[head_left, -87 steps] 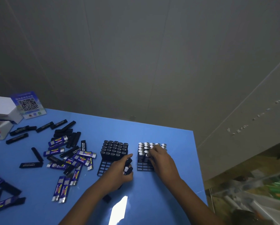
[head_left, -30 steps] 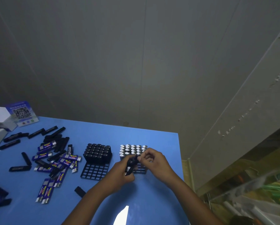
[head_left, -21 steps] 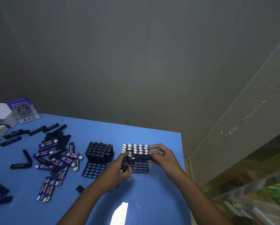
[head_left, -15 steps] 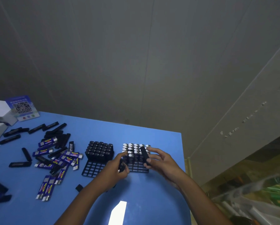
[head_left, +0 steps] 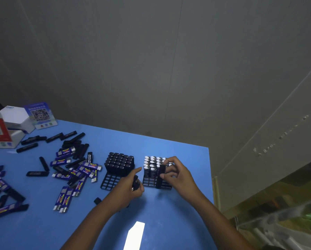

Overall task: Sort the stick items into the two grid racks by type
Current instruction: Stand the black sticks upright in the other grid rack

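Note:
Two black grid racks stand side by side on the blue table. The left rack (head_left: 110, 181) holds black-topped sticks in its far rows. The right rack (head_left: 148, 182) holds silver-topped sticks. My right hand (head_left: 176, 175) pinches a dark stick (head_left: 160, 176) upright over the right rack's near cells. My left hand (head_left: 127, 191) grips several dark sticks (head_left: 135, 183), its forefinger pointing toward the right rack. Loose black and purple-labelled sticks (head_left: 75, 170) lie scattered to the left.
White and red boxes (head_left: 5, 127) and a QR-code card (head_left: 40, 115) stand at the table's far left corner. A short black piece (head_left: 97, 200) lies near my left forearm. The table's right edge (head_left: 211, 177) is just beyond the right rack, with clutter on the floor below.
My right hand took one stick from my left hand's bundle, turned it upright and lowered it onto the right rack's near cells. My left hand stayed in front of the racks.

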A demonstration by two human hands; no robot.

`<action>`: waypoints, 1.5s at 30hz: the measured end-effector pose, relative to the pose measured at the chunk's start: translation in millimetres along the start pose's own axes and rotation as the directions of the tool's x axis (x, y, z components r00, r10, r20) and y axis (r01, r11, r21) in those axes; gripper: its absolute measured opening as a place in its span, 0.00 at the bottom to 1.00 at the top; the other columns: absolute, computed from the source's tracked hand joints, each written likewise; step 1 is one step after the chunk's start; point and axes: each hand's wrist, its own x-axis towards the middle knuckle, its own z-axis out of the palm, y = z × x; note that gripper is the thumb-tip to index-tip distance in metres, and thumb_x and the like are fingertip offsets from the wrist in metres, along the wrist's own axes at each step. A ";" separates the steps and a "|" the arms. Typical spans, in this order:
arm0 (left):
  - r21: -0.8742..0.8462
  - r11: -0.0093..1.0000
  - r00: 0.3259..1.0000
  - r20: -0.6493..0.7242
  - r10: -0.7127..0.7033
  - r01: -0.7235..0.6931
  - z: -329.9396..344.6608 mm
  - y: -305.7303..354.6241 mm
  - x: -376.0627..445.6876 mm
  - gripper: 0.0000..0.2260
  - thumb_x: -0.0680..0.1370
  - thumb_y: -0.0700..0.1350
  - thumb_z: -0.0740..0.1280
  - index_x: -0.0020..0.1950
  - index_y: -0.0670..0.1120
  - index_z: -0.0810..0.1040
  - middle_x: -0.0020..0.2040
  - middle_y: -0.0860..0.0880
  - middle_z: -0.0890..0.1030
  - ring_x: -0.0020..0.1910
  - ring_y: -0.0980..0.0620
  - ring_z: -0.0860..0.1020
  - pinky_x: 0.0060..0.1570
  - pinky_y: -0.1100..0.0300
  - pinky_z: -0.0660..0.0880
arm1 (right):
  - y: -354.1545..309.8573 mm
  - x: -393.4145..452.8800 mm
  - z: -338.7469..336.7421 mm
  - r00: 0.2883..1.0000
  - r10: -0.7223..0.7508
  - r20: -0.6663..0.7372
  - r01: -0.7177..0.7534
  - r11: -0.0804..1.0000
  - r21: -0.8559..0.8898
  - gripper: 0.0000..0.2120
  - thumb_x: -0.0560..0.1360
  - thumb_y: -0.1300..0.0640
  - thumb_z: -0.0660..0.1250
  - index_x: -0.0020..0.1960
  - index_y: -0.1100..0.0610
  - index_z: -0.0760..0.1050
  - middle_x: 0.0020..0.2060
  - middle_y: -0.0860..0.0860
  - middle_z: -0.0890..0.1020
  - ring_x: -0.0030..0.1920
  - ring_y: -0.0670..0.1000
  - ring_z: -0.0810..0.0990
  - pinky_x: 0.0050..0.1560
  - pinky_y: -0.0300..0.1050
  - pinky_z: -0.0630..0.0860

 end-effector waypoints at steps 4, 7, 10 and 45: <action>0.021 0.999 0.999 -0.014 -0.029 0.029 -6.7 -3.0 -16.2 0.29 0.77 0.38 0.68 0.75 0.50 0.61 0.48 0.42 0.81 0.45 0.55 0.79 0.49 0.70 0.73 | -2.5 0.9 14.2 0.996 -0.038 -0.082 0.033 0.997 -0.068 0.14 0.72 0.66 0.75 0.47 0.49 0.76 0.40 0.58 0.82 0.37 0.51 0.78 0.40 0.38 0.75; 0.035 0.999 0.999 -0.016 -0.031 0.031 -15.9 -9.7 -26.3 0.29 0.77 0.39 0.68 0.74 0.54 0.61 0.48 0.45 0.82 0.42 0.55 0.78 0.47 0.65 0.75 | -5.3 0.9 27.6 0.990 -0.063 -0.129 0.051 0.994 -0.095 0.13 0.70 0.68 0.76 0.46 0.54 0.76 0.39 0.53 0.82 0.39 0.48 0.80 0.41 0.37 0.76; 0.045 0.999 1.000 -0.015 -0.026 0.027 -27.9 -19.8 -31.2 0.29 0.76 0.40 0.68 0.74 0.56 0.62 0.47 0.45 0.82 0.44 0.48 0.79 0.51 0.55 0.77 | -7.3 -0.9 43.4 0.982 -0.086 -0.170 0.066 0.990 -0.124 0.13 0.70 0.69 0.76 0.45 0.55 0.76 0.39 0.47 0.82 0.39 0.41 0.80 0.41 0.31 0.74; -0.037 0.999 0.992 0.128 0.019 -0.014 -161.4 -100.4 -15.2 0.27 0.77 0.38 0.67 0.73 0.53 0.64 0.46 0.48 0.82 0.49 0.53 0.80 0.54 0.69 0.73 | 25.8 61.0 162.5 0.957 -0.177 -0.229 -0.026 0.734 -0.679 0.08 0.75 0.65 0.70 0.44 0.55 0.73 0.42 0.47 0.79 0.42 0.45 0.78 0.44 0.46 0.78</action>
